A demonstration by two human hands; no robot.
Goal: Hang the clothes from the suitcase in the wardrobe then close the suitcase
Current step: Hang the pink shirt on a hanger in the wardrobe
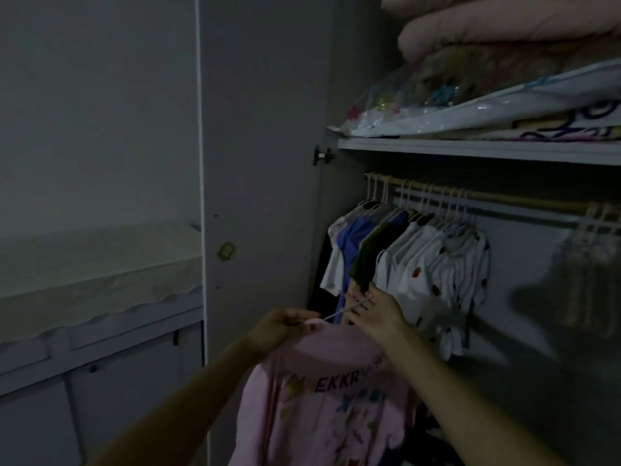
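Note:
A pink printed T-shirt (322, 398) hangs on a white hanger (346, 311) in front of the open wardrobe. My left hand (282, 326) pinches the shirt's neckline at the hanger. My right hand (373, 314) grips the hanger's hook, just below a dark green garment. Above runs a wooden rail (504, 198) with several small shirts (420, 264) on white hangers at its left end. The suitcase is out of view.
The open wardrobe door (262, 163) stands to the left of my hands. The shelf (470, 149) above the rail carries bagged bedding and folded quilts. A few more hangers (601, 216) sit at the rail's right end, with a bare stretch between. A low cabinet (94, 348) lies left.

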